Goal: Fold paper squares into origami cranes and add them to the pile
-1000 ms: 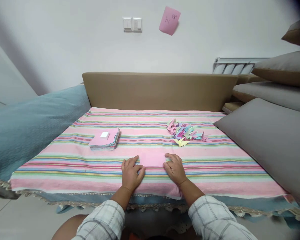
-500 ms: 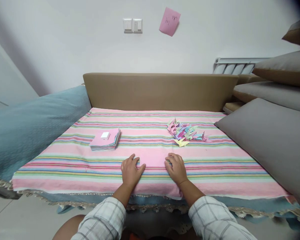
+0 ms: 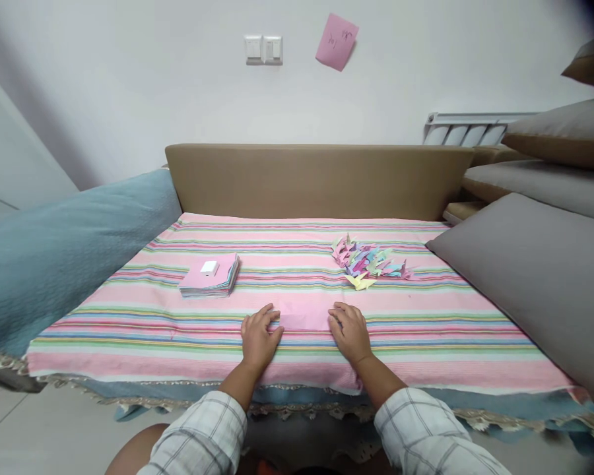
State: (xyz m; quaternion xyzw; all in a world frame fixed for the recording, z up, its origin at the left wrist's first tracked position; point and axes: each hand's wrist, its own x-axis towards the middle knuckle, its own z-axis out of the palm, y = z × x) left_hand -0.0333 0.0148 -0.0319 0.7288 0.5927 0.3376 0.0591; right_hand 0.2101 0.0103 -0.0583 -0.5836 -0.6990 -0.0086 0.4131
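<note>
- The pink sheet of paper (image 3: 304, 316) lies between the person's two hands, near the front edge of the striped cloth (image 3: 297, 365), its long side running from one hand to the other.
- The left hand (image 3: 262, 335) is at the sheet's left end, thumb and forefinger parted and curved toward it; whether they pinch the edge cannot be told.
- The right hand (image 3: 349, 332) is at the right end, fingers bent inward with the thumb below the forefinger; its grip on the paper cannot be made out either.
- Beyond the left hand, farther back on the cloth, sits a stack of coloured paper (image 3: 201, 280) with a small white block (image 3: 208, 268) on its pink top sheet.
- Beyond the right hand lies a heap of folded paper birds (image 3: 369, 260), a yellow one nearest the person.
- Farther right, a large grey cushion (image 3: 534, 277) rests over the cloth's edge.
- A brown backrest (image 3: 317, 181) stands behind, against the wall.
</note>
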